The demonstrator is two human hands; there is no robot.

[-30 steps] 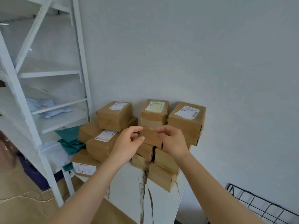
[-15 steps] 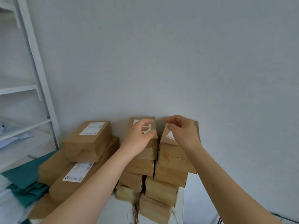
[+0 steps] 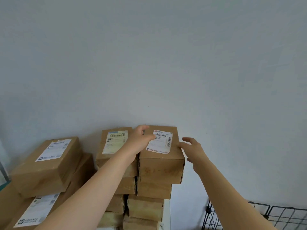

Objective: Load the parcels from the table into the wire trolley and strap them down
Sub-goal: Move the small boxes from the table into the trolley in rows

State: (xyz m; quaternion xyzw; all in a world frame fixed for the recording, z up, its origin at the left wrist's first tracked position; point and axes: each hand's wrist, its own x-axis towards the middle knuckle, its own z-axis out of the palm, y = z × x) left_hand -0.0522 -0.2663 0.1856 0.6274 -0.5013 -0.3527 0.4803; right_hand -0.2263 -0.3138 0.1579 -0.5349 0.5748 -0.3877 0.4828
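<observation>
No parcels [image 3: 46, 163] in the trolley [image 3: 207, 210] yet.
Left hand [image 3: 141, 142] grips the top box [image 3: 161, 165] at the table's [image 3: 167, 213] right edge; right hand [image 3: 193, 151] spread open beside it.

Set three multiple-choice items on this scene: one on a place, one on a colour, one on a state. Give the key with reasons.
1. The thumb of the left hand lies on:
A. the white label of the top parcel
B. the floor
C. a strap

2. The wire trolley is:
A. white
B. black
C. red

3. The right hand is:
A. open, fingers spread, at the top parcel's right edge
B. a fist
C. curled round a strap

Key: 1 A, the thumb overlaps the label's left edge. 2 B, its wires show dark against the pale wall. 3 A, its fingers are apart and hold nothing.
</observation>
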